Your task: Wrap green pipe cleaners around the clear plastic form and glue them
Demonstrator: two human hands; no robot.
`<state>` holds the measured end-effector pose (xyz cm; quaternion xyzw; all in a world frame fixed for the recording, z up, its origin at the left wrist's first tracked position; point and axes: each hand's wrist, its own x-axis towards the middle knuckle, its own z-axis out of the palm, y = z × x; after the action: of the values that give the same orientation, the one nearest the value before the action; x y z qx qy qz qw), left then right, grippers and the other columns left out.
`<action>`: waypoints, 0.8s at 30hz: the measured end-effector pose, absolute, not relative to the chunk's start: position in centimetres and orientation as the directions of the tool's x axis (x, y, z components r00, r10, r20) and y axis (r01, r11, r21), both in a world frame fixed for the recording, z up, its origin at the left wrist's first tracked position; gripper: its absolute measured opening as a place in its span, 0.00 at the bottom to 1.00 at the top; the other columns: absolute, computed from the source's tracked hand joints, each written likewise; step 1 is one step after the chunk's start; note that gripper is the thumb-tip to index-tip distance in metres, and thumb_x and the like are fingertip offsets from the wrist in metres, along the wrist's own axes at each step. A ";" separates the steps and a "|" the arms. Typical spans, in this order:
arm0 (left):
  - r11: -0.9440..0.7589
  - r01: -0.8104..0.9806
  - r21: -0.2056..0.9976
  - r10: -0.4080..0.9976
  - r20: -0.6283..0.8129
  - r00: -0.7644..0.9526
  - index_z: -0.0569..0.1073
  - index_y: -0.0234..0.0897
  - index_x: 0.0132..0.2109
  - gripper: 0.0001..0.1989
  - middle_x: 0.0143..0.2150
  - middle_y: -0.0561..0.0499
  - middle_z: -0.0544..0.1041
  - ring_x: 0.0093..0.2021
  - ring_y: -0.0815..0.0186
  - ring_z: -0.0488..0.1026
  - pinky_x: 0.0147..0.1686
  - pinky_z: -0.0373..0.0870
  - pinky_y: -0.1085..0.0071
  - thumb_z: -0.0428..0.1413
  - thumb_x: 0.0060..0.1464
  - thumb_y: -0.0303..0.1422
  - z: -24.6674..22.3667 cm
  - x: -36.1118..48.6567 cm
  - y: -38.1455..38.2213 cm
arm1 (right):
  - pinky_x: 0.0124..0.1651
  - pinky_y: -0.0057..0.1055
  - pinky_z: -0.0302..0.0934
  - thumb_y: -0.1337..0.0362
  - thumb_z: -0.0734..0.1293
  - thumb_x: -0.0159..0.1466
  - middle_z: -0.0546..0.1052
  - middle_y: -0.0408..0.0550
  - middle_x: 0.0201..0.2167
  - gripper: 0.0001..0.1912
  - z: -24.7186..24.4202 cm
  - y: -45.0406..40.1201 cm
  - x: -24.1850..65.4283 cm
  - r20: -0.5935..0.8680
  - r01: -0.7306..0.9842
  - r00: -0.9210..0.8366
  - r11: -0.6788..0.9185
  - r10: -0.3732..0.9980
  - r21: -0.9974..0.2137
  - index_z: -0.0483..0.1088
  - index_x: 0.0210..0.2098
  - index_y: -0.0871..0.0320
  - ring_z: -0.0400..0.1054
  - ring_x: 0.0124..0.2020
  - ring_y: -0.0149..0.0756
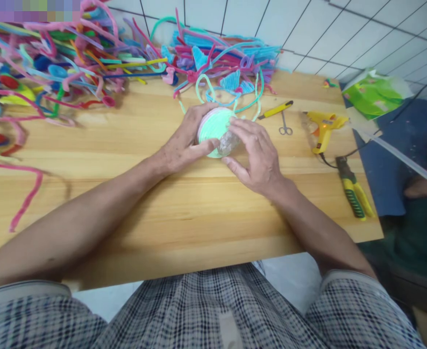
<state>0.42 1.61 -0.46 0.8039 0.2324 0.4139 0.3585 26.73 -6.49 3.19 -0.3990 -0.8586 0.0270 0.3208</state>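
We steady a mint-green round piece [213, 127] between our two hands.
Our left hand [184, 145] grasps its left side, thumb across the front, seemingly to stop it rolling; our right hand [259, 155] curves loosely at its right, over a crinkled clear lump [228, 144], though we cannot tell whether those fingers grip. Beyond our fingertips lie fuzzy stems [228, 53]; right of our right fingers, the cutter [276, 109], scissors [285, 130] and glue gun [326, 127] sit apart, probably for easy reach.
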 end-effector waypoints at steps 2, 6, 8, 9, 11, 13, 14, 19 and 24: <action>-0.631 0.080 0.772 0.675 0.494 0.548 0.65 0.49 0.80 0.46 0.80 0.37 0.71 0.84 0.37 0.66 0.87 0.59 0.36 0.60 0.68 0.70 -0.5 0.4 1.6 | 0.83 0.75 0.62 0.43 0.67 0.80 0.75 0.59 0.78 0.34 3.2 -6.5 26.8 0.532 0.666 -0.481 0.685 0.697 -0.295 0.67 0.79 0.50 0.69 0.80 0.63; -0.628 0.093 0.773 0.678 0.484 0.554 0.64 0.50 0.80 0.46 0.80 0.38 0.72 0.84 0.37 0.66 0.86 0.60 0.37 0.59 0.68 0.71 -0.3 0.4 1.5 | 0.83 0.75 0.61 0.43 0.67 0.80 0.75 0.58 0.79 0.34 3.3 -6.6 26.7 0.516 0.683 -0.485 0.675 0.706 -0.279 0.68 0.79 0.49 0.69 0.81 0.63; -0.626 0.099 0.773 0.679 0.479 0.556 0.64 0.50 0.80 0.46 0.80 0.38 0.72 0.84 0.37 0.65 0.87 0.60 0.37 0.59 0.68 0.71 -0.2 0.4 1.5 | 0.83 0.74 0.62 0.44 0.66 0.81 0.75 0.59 0.78 0.33 3.5 -6.6 26.6 0.514 0.689 -0.492 0.675 0.702 -0.262 0.68 0.79 0.49 0.69 0.80 0.63; -0.625 0.101 0.774 0.680 0.476 0.557 0.64 0.49 0.80 0.47 0.80 0.38 0.72 0.84 0.37 0.65 0.87 0.59 0.37 0.60 0.68 0.70 -0.1 0.4 1.5 | 0.83 0.73 0.62 0.44 0.66 0.81 0.75 0.59 0.78 0.33 3.5 -6.6 26.6 0.517 0.690 -0.496 0.678 0.697 -0.252 0.68 0.79 0.50 0.70 0.80 0.62; -0.621 0.103 0.777 0.682 0.471 0.560 0.65 0.48 0.80 0.46 0.80 0.38 0.71 0.84 0.38 0.66 0.87 0.60 0.37 0.60 0.68 0.70 0.1 0.3 1.4 | 0.83 0.72 0.63 0.44 0.67 0.81 0.75 0.60 0.78 0.33 3.6 -6.7 26.5 0.530 0.691 -0.497 0.683 0.687 -0.237 0.67 0.79 0.50 0.70 0.80 0.62; -0.620 0.101 0.778 0.680 0.469 0.564 0.65 0.49 0.80 0.46 0.81 0.38 0.72 0.83 0.39 0.67 0.87 0.60 0.38 0.61 0.69 0.68 0.2 0.3 1.4 | 0.83 0.71 0.64 0.44 0.68 0.80 0.76 0.60 0.78 0.34 3.6 -6.8 26.4 0.530 0.699 -0.491 0.676 0.692 -0.235 0.68 0.79 0.50 0.70 0.80 0.63; -0.622 0.098 0.777 0.677 0.470 0.566 0.65 0.49 0.80 0.45 0.81 0.38 0.72 0.83 0.39 0.67 0.86 0.61 0.38 0.62 0.69 0.68 0.2 0.3 1.4 | 0.83 0.72 0.64 0.44 0.69 0.80 0.76 0.60 0.77 0.34 3.7 -6.9 26.3 0.523 0.706 -0.487 0.668 0.699 -0.236 0.68 0.79 0.50 0.70 0.80 0.63; -0.632 0.088 0.770 0.667 0.483 0.568 0.65 0.51 0.80 0.45 0.81 0.39 0.72 0.83 0.38 0.67 0.86 0.61 0.36 0.62 0.68 0.68 0.1 0.4 1.4 | 0.82 0.68 0.67 0.51 0.67 0.81 0.77 0.60 0.76 0.28 3.5 -7.0 26.0 0.535 0.734 -0.499 0.661 0.682 -0.158 0.70 0.76 0.51 0.72 0.78 0.60; -0.633 0.100 0.768 0.661 0.469 0.585 0.63 0.53 0.81 0.46 0.82 0.45 0.70 0.83 0.37 0.65 0.86 0.61 0.35 0.62 0.68 0.70 -0.1 0.1 1.6 | 0.82 0.69 0.66 0.50 0.67 0.81 0.77 0.59 0.76 0.28 3.3 -7.0 25.8 0.539 0.743 -0.462 0.639 0.705 -0.199 0.71 0.76 0.49 0.72 0.79 0.60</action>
<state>0.09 1.62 -0.08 0.8146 0.2336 0.3911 0.3591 25.78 -7.05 3.26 -0.4237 -0.8542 -0.0323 0.2995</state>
